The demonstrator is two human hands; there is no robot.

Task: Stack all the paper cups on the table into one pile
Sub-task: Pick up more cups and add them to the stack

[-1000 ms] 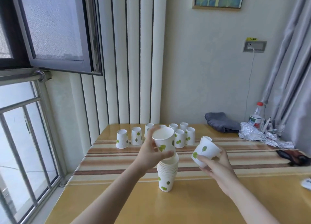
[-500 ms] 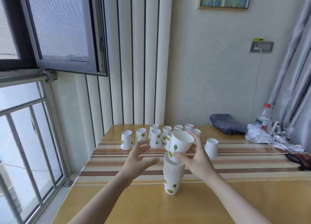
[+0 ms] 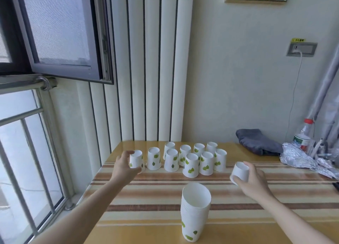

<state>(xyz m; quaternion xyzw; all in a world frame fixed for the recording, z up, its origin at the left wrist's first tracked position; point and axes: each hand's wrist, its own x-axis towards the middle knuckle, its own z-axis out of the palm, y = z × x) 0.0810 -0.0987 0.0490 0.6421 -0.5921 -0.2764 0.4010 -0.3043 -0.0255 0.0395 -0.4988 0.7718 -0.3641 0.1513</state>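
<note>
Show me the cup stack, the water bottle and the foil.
cup stack [image 3: 194, 214], head view, side wall of the nested cups
water bottle [image 3: 302, 136], head view, clear body
foil [image 3: 298, 156], head view, crumpled middle

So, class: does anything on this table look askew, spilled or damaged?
Nothing spilled or visibly damaged. The stack stands mouth-up and leans slightly. The loose cups sit upside down; the right hand tilts one cup, and crumpled foil lies at the right edge.

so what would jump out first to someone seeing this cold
Probably the stack of paper cups standing mouth-up at the near table edge, and the cluster of upside-down cups behind it. Each hand grips one: left hand at the row's left end, right hand on the right.
</note>
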